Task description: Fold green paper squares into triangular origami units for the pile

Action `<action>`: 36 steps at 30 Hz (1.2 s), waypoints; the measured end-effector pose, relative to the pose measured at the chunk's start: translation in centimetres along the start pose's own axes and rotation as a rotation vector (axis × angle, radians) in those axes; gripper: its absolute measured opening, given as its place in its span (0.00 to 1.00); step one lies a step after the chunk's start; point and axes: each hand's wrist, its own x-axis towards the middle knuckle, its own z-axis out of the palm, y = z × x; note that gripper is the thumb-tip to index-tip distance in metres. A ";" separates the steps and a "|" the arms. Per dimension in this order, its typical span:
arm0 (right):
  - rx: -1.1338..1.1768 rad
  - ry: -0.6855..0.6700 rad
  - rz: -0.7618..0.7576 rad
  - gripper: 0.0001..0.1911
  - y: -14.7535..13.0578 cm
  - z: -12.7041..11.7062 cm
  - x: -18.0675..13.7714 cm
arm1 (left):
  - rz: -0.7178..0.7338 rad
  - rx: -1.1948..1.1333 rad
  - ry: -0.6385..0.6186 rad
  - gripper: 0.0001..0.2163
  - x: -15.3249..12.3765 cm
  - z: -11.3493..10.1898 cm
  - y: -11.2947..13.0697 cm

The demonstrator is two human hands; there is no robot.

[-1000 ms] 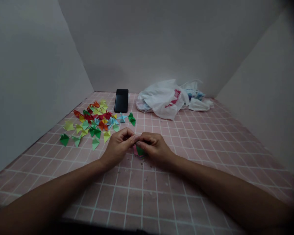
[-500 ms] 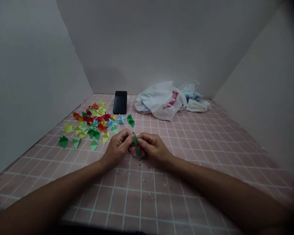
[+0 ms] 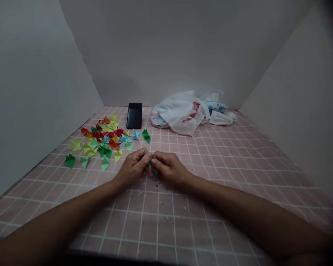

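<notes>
My left hand (image 3: 133, 167) and my right hand (image 3: 168, 168) meet fingertip to fingertip low over the pink checked tablecloth (image 3: 224, 166). Both are closed in a pinch on a small green folded paper piece (image 3: 153, 171), mostly hidden by the fingers. A bit of pink paper (image 3: 150, 172) shows just under it. To the left lies a scatter of several folded paper pieces (image 3: 105, 140) in green, yellow, red, orange and light blue; the nearest are a few squares from my left hand.
A black phone (image 3: 135, 115) lies flat at the back near the wall. A crumpled white plastic bag (image 3: 183, 112) with red print sits at the back right, more white wrapping (image 3: 220, 117) beside it. Grey walls enclose the table on three sides.
The green piece showed above my fingertips half a second ago; now my fingers have closed over it and both hands sit slightly lower. The view has shifted a little.
</notes>
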 end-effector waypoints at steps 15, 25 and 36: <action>0.399 0.026 0.170 0.21 0.4 0.8 -0.3 | -0.002 -0.076 0.036 0.20 0.0 0.2 0.6; 0.426 0.021 0.163 0.15 0.1 0.5 -0.1 | -0.023 -0.127 0.081 0.20 0.0 0.3 0.6; 0.467 0.014 0.168 0.13 0.6 0.6 -0.1 | -0.107 -0.274 0.041 0.19 -0.1 0.6 0.6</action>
